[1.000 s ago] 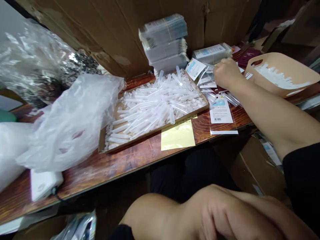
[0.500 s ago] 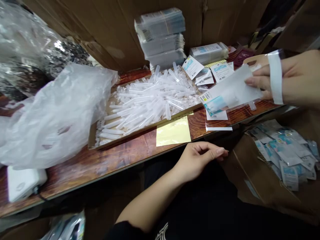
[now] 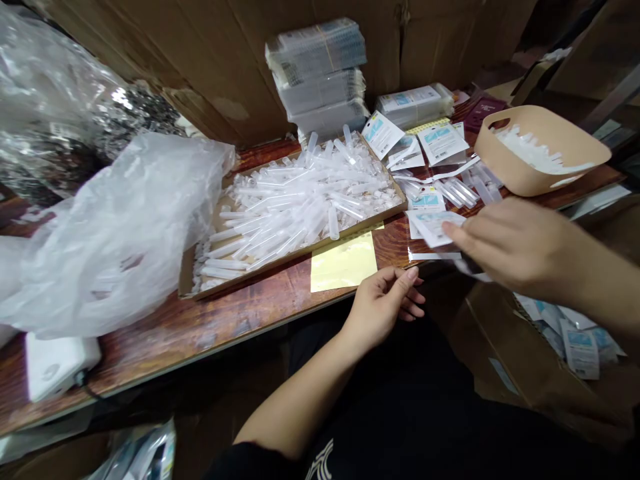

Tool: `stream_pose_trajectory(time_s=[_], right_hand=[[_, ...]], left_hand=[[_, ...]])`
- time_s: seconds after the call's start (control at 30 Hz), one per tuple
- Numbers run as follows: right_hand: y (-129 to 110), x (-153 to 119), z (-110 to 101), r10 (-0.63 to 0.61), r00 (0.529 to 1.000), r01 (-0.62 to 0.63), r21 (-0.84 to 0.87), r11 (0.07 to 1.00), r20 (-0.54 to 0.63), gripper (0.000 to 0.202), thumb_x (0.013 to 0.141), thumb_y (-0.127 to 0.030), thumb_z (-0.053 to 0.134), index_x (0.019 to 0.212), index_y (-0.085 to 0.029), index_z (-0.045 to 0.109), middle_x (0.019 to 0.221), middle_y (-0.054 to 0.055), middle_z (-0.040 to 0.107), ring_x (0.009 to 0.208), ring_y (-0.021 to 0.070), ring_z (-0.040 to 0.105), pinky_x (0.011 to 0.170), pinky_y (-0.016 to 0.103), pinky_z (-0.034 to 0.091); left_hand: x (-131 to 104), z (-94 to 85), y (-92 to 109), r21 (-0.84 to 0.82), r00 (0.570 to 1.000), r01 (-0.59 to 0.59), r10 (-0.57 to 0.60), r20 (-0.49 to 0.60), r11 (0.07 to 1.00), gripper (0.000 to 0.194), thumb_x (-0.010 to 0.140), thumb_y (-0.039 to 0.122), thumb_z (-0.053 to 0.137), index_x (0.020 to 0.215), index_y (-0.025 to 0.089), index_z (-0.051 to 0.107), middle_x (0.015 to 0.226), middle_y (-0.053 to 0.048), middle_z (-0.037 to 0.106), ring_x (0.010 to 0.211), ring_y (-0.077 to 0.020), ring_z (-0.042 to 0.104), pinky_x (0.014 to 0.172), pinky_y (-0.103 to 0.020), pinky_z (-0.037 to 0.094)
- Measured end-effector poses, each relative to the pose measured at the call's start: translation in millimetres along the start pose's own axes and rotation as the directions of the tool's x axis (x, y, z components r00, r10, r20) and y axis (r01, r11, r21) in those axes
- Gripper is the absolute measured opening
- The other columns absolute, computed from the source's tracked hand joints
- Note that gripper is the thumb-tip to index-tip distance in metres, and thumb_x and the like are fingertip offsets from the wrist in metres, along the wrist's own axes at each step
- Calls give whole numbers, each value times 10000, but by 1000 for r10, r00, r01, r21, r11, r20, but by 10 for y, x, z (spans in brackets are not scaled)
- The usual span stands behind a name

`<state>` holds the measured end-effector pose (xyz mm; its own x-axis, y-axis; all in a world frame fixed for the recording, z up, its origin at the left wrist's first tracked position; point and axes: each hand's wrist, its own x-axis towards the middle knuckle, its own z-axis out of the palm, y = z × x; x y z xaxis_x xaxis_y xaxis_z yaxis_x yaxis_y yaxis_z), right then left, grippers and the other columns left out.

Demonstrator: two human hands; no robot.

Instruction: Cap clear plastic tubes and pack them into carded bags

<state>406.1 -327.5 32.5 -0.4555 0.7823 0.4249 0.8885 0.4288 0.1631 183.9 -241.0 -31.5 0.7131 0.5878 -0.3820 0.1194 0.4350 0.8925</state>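
Note:
My right hand [image 3: 515, 250], slightly blurred, grips a small clear packet with a blue and white card [image 3: 434, 228] over the table's front edge. My left hand [image 3: 385, 303] hangs just off the edge below the yellow paper [image 3: 344, 261]; its thumb lies near the curled fingers, and nothing shows in it. A shallow cardboard tray [image 3: 295, 252] heaped with translucent plastic tubes [image 3: 300, 200] stands left of the packet. Behind the packet lie more carded packets [image 3: 443, 142] and loose tubes [image 3: 457, 192].
A beige basket [image 3: 530, 170] with white pieces stands at the right. An open carton [image 3: 510, 360] of packets sits below it. Bundled bags [image 3: 325, 80] are stacked behind the tray. A plastic bag [image 3: 115, 233] and white device [image 3: 60, 363] are at left.
My right hand has come left and down; the packet is lower, and the strip at the hand now lies on the table. My left hand has moved slightly left and up, its fingers less closed.

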Motion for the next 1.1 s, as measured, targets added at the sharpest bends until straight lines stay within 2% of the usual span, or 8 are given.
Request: stream_pose_trajectory(time_s=[0.1, 0.23, 0.33, 0.43, 0.57, 0.73, 0.87, 1.1], right_hand=[[-117, -140, 336, -87, 993, 94, -94, 991, 78, 372, 1015, -112, 431, 1248, -170, 714, 932, 133, 748, 884, 275, 639, 715, 430, 471], [-183, -213, 595, -163, 986, 165, -132, 977, 32, 316, 1002, -91, 464, 1158, -130, 735, 919, 122, 748, 834, 250, 618, 691, 398, 454], [-193, -200, 589, -137, 990, 135, -59, 989, -31, 227, 1012, -141, 529, 1111, -107, 730, 946, 115, 749, 796, 227, 599, 698, 370, 451], [-252, -204, 535, 50, 998, -40, 201, 979, -43, 171, 1015, -219, 583, 1074, -146, 725, 964, 104, 731, 846, 214, 619, 737, 345, 450], [-391, -243, 535, 253, 963, -268, 465, 844, 96, 99, 974, -253, 656, 904, -207, 709, 849, 36, 691, 854, 194, 636, 766, 340, 389], [-448, -234, 535, 347, 891, -453, 521, 723, 294, 90, 865, -214, 748, 824, -217, 668, 810, -7, 720, 799, 178, 646, 759, 333, 349], [-424, -175, 466, 353, 850, -516, 477, 712, 392, 155, 838, -186, 750, 761, -205, 617, 774, -7, 706, 754, 173, 627, 734, 321, 340], [-359, -94, 420, 217, 893, -424, 575, 700, 394, 143, 921, -224, 590, 779, -211, 578, 806, 40, 655, 752, 180, 586, 729, 338, 455]], left_hand=[[33, -5, 8, -15, 997, 59, -58, 41, 998, 695, 723, 803, 723, 924, 138, 702, 777, -59, 725, 580, -156, 710, 479, -226, 507], [148, -13, -84, 137, 1000, 25, -23, -22, 990, 485, 796, 616, 771, 795, 139, 689, 731, -25, 692, 464, -97, 627, 429, -201, 395], [207, -10, -166, 147, 997, 36, -26, -72, 989, 330, 785, 433, 808, 698, 143, 675, 668, -4, 674, 405, -67, 544, 443, -216, 383], [203, 12, -212, 36, 995, 56, -52, -90, 998, 269, 732, 389, 827, 716, 139, 731, 720, -24, 717, 423, -53, 510, 458, -220, 359], [174, 83, -252, -125, 990, 116, -125, -68, 985, 262, 659, 369, 855, 717, 123, 787, 723, -39, 724, 454, -19, 419, 457, -207, 257], [186, 172, -286, -201, 985, 150, -163, -50, 968, 208, 625, 297, 838, 723, 116, 802, 750, -59, 736, 477, -17, 388, 445, -210, 179], [203, 189, -270, -200, 984, 146, -162, -67, 969, 174, 628, 280, 817, 697, 124, 781, 690, -52, 720, 475, -35, 410, 438, -212, 191], [207, 209, -246, -218, 984, 128, -152, -98, 967, 160, 639, 287, 802, 689, 142, 755, 687, -66, 748, 487, -62, 460, 449, -216, 219]])
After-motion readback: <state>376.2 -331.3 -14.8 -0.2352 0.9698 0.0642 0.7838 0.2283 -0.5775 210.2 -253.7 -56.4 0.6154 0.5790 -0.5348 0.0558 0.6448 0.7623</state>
